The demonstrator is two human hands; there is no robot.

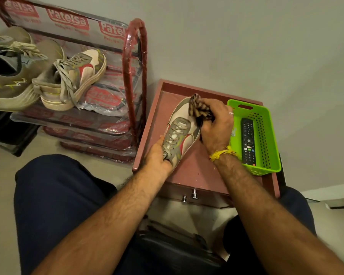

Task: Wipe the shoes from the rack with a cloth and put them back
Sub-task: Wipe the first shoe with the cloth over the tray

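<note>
The left hand [157,153] grips the heel of a grey and white shoe [182,132] over the pink table [195,171]. The right hand [216,126] holds a striped cloth [200,110] with curled fingers against the side of the shoe. Its matching shoe [72,80] rests on the rack [134,76].

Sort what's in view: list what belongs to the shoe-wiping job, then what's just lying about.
Job: shoe being wiped, striped cloth, left hand, right hand, shoe rack, matching shoe on rack, grey sneaker.

Lying about: green basket, remote, pink table.
</note>
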